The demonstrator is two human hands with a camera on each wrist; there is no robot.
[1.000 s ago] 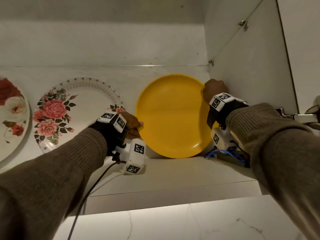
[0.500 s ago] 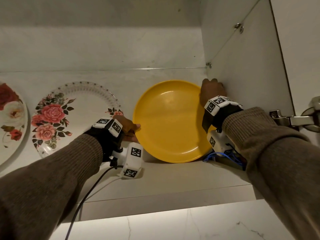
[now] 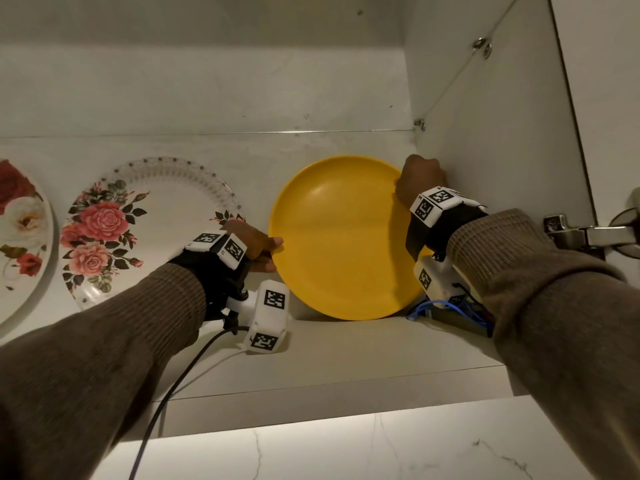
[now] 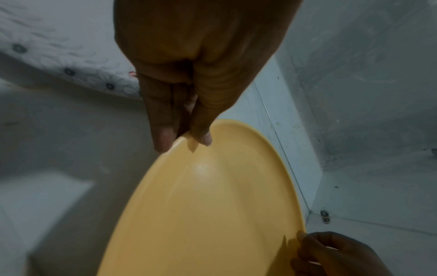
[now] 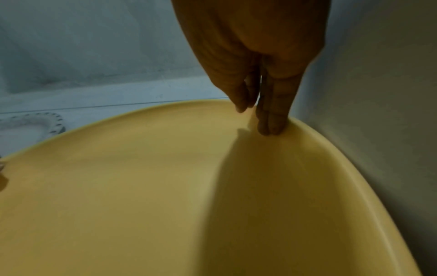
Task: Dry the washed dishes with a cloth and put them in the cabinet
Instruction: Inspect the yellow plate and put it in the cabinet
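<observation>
**Yellow plate propped on edge in the cabinet, a hand on each side**

Since the earlier frames the right hand [image 3: 420, 178] has slid up the plate's right rim toward the top, beside the cabinet's side wall [image 3: 485, 140], while the yellow plate [image 3: 341, 237] has stayed upright near the centre of the head view. The plate stands on its lower edge on the pale shelf [image 3: 346, 348], leaning against the back wall. The left hand [image 3: 256, 245], left of centre, pinches the plate's left rim: in the left wrist view the thumb lies on the plate's face and a finger behind the edge. In the right wrist view the right hand's fingertips [image 5: 269, 127] touch the rim with fingers nearly straight and the thumb hanging free. A floral plate [image 3: 138, 220] leans at centre left, just beside the left hand, and another rose-patterned plate [image 3: 20, 230] sits at the far left edge.
</observation>
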